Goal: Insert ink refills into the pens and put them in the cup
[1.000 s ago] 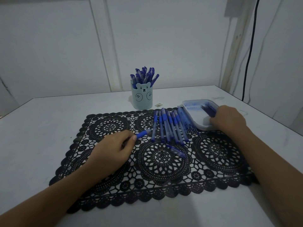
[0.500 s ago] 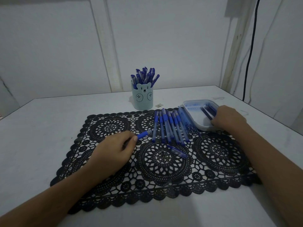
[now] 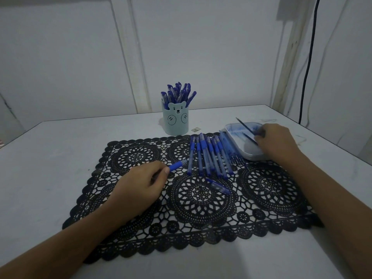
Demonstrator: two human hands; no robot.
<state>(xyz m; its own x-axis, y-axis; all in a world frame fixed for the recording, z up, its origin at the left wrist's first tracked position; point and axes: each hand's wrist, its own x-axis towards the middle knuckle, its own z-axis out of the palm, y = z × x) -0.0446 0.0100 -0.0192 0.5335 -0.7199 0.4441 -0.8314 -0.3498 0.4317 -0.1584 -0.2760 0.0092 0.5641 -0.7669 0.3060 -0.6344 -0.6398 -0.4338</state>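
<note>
left hand (image 3: pixel 138 184), right hand (image 3: pixel 278 142) bare; left forearm (image 3: pixel 60 244), right forearm (image 3: pixel 334 210) bare to frame edge.

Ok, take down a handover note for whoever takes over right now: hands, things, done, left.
Left hand holds a pen barrel over the mat.
Right hand pinches a refill above the tray.
Done: many pens stand in the bear cup.
Left: insert this refill, cup that pen, then work through the row of pens on the mat. A loose pen piece lies in front of the row.
</note>
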